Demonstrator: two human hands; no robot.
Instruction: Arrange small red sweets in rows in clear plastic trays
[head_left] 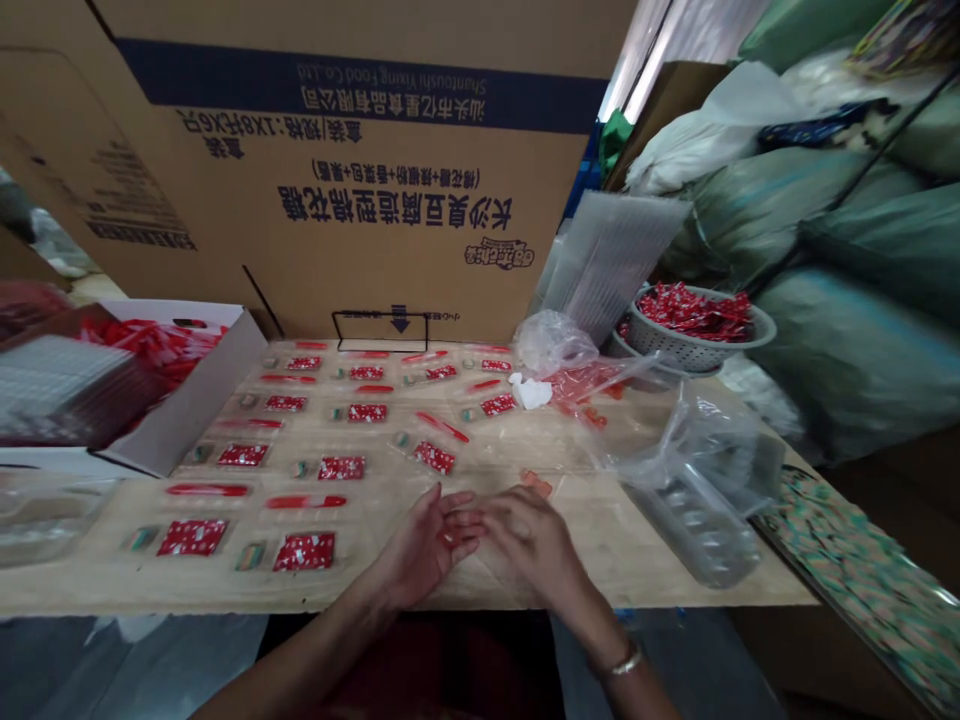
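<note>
Left hand [420, 548] and right hand [534, 540] touching, fingers [459, 500] half-curled, grip indiscernible, red sachets [341, 467] in rows beyond, clear bag [701, 465] rightward, wooden surface [615, 545], printed carton [375, 150] behind, green sacks [862, 300] at right.

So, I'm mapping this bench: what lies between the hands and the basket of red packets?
Head view: a small red packet, then crumpled clear plastic bags on the wooden board.
</note>
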